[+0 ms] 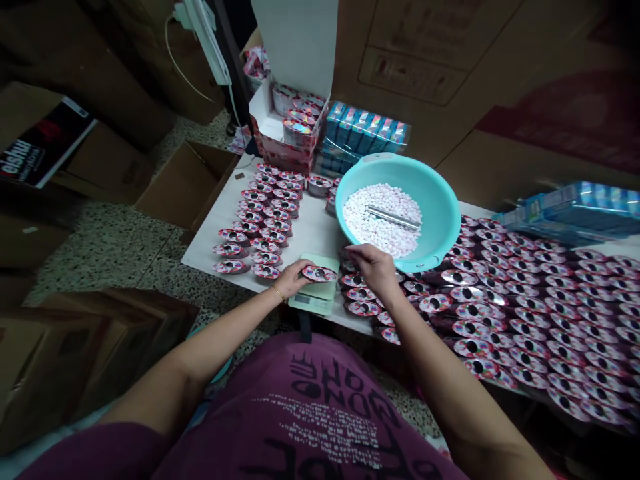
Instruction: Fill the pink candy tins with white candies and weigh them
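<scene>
A small round tin with a printed lid is held on the green digital scale by the left hand, whose grip is closed around the tin's left edge. The scale stands at the near edge of the white surface, at 6 o'clock from the turquoise basin. The right hand rests at 3 o'clock from the tin, just under the basin's rim; its fingers are curled narrow, and it cannot be told whether something small is pinched in them.

The step in hand is judged to be the weighing of one tin. A steady tin and a free scale plate are called for by the next move, so that the reading is not pressed by the fingers.

In the basin, small white pellets and a metal tube are seen. Rows of the same tins lie at 10 o'clock, and many more tins at 3 o'clock. The scale display is too small to read, and the rows on the right are cut off by the frame edge.
</scene>
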A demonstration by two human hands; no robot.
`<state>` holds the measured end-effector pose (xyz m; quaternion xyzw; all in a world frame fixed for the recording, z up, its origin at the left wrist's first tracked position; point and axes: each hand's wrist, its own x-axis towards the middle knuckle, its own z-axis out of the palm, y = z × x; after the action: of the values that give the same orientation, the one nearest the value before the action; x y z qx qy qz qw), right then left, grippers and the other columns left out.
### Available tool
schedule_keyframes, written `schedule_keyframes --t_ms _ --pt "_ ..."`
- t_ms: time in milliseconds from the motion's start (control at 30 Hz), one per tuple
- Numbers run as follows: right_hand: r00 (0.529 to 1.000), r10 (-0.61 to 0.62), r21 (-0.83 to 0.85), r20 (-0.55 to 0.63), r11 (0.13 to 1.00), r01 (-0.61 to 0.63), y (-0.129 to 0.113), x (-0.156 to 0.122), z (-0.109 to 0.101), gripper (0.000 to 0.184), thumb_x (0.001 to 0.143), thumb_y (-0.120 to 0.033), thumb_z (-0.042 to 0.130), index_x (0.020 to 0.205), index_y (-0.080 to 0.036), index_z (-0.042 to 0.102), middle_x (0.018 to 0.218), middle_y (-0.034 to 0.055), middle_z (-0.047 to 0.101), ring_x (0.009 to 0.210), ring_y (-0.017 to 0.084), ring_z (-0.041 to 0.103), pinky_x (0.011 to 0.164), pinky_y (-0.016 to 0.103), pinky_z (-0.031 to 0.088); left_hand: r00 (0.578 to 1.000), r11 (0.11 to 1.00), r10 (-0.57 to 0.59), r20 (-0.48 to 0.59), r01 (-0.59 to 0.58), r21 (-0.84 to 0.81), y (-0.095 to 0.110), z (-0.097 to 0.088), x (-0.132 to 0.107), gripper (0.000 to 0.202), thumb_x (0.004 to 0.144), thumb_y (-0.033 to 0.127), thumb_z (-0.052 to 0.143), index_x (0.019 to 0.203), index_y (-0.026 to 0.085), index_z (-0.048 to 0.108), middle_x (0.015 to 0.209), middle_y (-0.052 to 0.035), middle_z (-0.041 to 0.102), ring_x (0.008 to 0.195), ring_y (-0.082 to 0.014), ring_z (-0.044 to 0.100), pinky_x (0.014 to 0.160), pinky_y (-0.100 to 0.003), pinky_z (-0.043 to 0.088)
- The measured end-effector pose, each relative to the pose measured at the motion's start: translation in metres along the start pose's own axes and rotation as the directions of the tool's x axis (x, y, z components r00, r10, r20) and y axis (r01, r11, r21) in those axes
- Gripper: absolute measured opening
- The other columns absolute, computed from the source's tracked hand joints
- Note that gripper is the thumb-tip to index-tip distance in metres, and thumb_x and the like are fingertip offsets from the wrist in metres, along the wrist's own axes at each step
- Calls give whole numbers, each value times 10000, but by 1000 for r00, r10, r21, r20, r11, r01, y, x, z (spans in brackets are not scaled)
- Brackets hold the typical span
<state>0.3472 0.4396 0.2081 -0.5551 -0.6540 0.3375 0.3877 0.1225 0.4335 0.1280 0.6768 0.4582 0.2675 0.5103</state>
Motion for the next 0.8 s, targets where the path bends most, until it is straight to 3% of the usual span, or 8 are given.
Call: schedule_keyframes --t_ms 100,233,367,500,633,800 --pt "995 21 -4 -99 1000 -21 3 8 -24 166 754 -264 545 842 -211 675 797 25 650 725 144 595 711 296 484 1000 999 4 -1 -4 47 -21 0 1 298 718 241 585 1005 169 548 972 -44 580 939 -185 541 857 -314 414" --pt "965 160 28 -210 987 -158 24 14 -56 213 740 -288 538 869 -176 664 792 35 643 634 135 595 625 289 503 1000 996 -1 -9 1 84 -29 -8 -5 440 684 225 625 1104 162 509 1095 -76 558 1041 -210 513 928 -353 386" --pt "947 149 -296 -284 926 -235 55 17 -79 257 745 -284 498 898 -166 669 828 58 652 662 158 593 654 308 490 992 993 6 -127 9 122 -21 -25 -14 681 588 278 731 1192 156 441 1183 -125 511 1116 -239 474 970 -392 357" --pt "965 116 -569 -234 789 -232 74 19 -85 266 738 -245 464 852 -156 687 875 83 659 789 209 588 760 339 448 984 995 10 -180 8 101 -12 -36 -14 724 584 325 740 1211 160 417 1213 -143 496 1124 -233 474 951 -385 377" --pt "968 93 -627 -232 747 -222 78 19 -82 292 738 -237 444 884 -161 686 892 78 657 795 205 580 746 320 434 979 996 -11 -204 29 86 -9 -36 -9 743 581 330 743 1223 166 409 1234 -147 477 1134 -232 468 913 -361 404" --pt "974 101 -669 -202 712 -213 76 20 -80 302 746 -220 431 894 -160 687 903 87 653 792 198 571 736 309 421 989 984 -11 -146 37 177 -9 -31 -1 760 551 333 759 1213 162 428 1184 -135 513 1106 -243 484 914 -376 392"
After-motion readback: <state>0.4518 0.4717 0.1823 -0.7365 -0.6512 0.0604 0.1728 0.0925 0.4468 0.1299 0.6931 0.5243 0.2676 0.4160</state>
